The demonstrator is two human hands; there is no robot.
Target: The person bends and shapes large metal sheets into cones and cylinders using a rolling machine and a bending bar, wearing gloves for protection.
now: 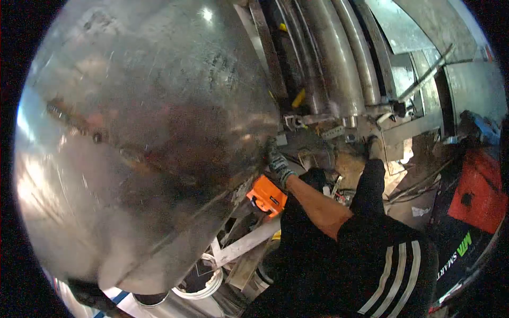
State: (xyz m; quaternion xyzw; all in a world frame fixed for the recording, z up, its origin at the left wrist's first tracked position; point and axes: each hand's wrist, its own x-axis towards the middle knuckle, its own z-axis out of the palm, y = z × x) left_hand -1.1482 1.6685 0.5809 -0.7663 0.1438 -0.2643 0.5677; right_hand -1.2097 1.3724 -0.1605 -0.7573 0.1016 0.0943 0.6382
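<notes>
A large, curved metal sheet (159, 116) fills the left half of the head view, its surface scratched and shiny. My right hand (279, 161), in a grey work glove, is at the sheet's right edge. The fingers look closed on that edge, though their tips are partly hidden. Just below the glove is an orange case (268, 196) with a dark label and handle. Long steel rollers (339, 58) of a machine run upward beyond the hand. My left hand does not show.
Metal bars, brackets and scraps lie around the roller ends. A bent rod (427, 74) sticks out at upper right. A red panel (479, 191) and a black box with green lettering (461, 254) stand at right. Round white-rimmed containers (204, 291) are at the bottom.
</notes>
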